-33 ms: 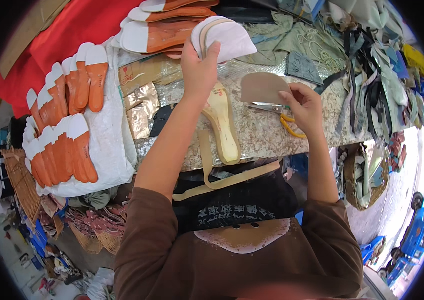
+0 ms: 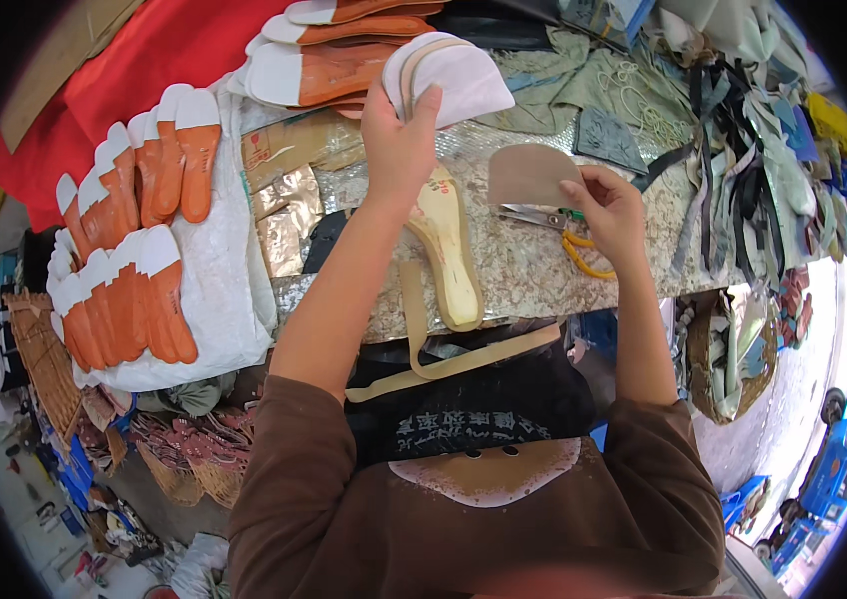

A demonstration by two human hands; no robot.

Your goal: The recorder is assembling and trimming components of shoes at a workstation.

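Note:
My left hand (image 2: 401, 135) pinches a small fanned stack of white and beige half-round pieces (image 2: 463, 85) between thumb and fingers, raised over the worktable. In my right hand (image 2: 611, 208) is a single grey-brown half-round piece (image 2: 531, 176), gripped at its lower right corner. Just beneath that piece lie scissors (image 2: 583, 258) with yellow-orange handles, their blades partly covered by it. A pale sole-shaped piece (image 2: 455, 285) rests on the table between my forearms, its upper end partly hidden behind my left wrist. A beige strip (image 2: 483, 357) hangs over the near edge.
Orange insoles with white toe ends (image 2: 149, 299) sit in rows on a white cloth (image 2: 234, 299) at left. More insoles (image 2: 329, 75) are stacked at the back. Dark strips and scraps (image 2: 733, 180) heap up at right, above a basket of offcuts (image 2: 703, 379). A dark flat piece (image 2: 608, 138) lies behind my right hand.

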